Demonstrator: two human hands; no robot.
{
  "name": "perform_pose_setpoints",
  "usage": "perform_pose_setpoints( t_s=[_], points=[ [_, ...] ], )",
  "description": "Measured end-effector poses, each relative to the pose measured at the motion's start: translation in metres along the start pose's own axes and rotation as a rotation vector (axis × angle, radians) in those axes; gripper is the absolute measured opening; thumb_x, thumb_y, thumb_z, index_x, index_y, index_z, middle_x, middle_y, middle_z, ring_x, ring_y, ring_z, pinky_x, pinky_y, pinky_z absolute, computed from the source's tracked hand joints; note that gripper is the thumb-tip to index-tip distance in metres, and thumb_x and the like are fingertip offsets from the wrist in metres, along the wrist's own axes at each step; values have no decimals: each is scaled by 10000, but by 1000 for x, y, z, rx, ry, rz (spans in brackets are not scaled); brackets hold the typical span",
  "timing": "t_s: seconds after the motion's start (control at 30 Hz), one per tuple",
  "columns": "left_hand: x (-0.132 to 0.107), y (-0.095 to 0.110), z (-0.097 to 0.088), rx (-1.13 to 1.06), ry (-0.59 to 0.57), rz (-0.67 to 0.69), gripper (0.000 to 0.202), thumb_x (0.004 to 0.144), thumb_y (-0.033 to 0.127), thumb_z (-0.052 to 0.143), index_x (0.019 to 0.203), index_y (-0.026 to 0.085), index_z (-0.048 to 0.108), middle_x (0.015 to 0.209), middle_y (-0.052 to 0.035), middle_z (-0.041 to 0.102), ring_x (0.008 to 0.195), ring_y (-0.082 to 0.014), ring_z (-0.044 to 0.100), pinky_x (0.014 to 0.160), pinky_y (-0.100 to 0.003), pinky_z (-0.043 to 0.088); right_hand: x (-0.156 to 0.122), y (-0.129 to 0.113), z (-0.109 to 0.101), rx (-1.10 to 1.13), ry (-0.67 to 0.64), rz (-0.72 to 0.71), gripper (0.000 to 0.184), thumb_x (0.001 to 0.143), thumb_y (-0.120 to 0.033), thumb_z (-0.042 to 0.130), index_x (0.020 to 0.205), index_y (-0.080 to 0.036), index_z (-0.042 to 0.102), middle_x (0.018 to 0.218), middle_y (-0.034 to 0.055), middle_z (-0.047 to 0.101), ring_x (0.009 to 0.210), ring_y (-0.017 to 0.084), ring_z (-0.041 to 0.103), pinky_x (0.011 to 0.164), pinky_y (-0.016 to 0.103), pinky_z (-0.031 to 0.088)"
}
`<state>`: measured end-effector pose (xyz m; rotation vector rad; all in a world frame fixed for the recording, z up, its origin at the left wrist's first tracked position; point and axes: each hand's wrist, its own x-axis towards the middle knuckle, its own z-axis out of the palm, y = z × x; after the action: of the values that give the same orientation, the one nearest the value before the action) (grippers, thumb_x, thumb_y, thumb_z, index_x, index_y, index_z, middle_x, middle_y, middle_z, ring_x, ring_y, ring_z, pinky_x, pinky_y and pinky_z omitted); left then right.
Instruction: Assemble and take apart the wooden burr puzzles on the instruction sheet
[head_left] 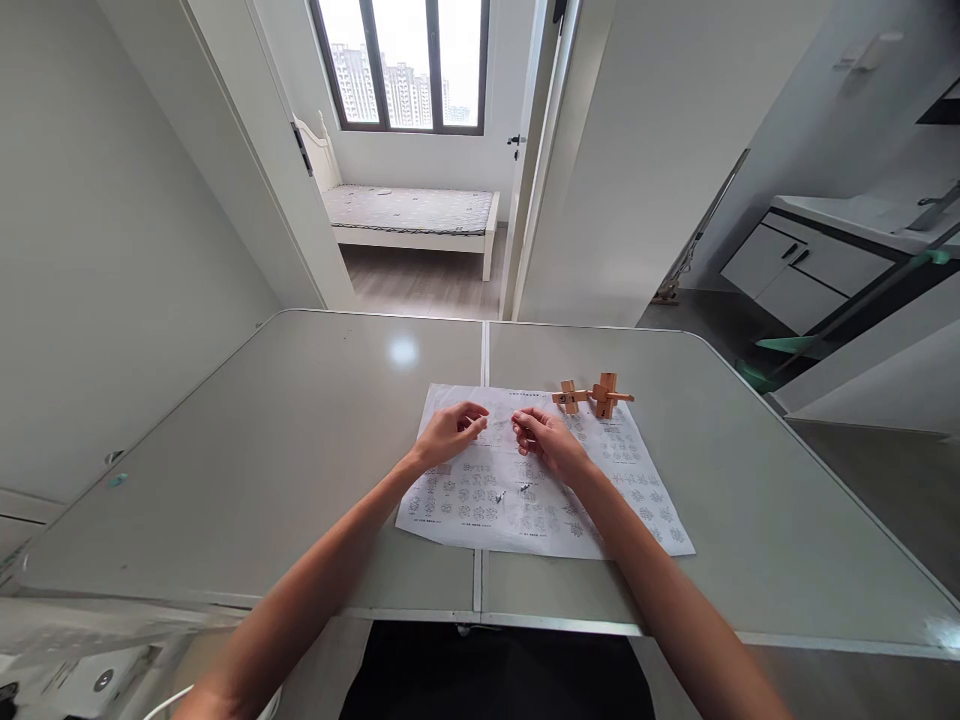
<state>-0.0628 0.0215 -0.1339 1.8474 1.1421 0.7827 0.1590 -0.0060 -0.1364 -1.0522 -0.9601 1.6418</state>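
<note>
A large printed sheet [540,535] with rows of small diagrams lies spread on the table under both hands. Above its left upper part is my left hand [454,430], fingers loosely bent, thumb apart, nothing visible between them. My right hand [546,437] faces it from a short gap away, fingers curled and thumb and fingertips together; anything pinched there is too small to name. Two small silvery metal pieces, one [501,497] lower left and the other [525,488] beside it, rest on the sheet below the hands. Two wooden interlocking puzzles, a smaller one [571,397] and a larger one [606,396], sit at the sheet's upper right.
The pale table [300,450] has a metal seam down its middle and a raised trim edge. Beyond it, a doorway leads to a bed [412,210] under a window. At right stands a sink cabinet [814,260]. White equipment [97,680] is at lower left.
</note>
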Motion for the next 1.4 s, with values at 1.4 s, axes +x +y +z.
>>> perform_pose_setpoints(
  t_s=[1.4],
  points=[
    [0,3,0,-3,4,-1,400,904,516,621,1091,176,717,972,-86,764,801,-179,717,704,-286,583,0,0,0,-14,2,4,463,664,-577,876,798,-194,653,707,-20,554,588,106,453,529,264,430]
  ],
)
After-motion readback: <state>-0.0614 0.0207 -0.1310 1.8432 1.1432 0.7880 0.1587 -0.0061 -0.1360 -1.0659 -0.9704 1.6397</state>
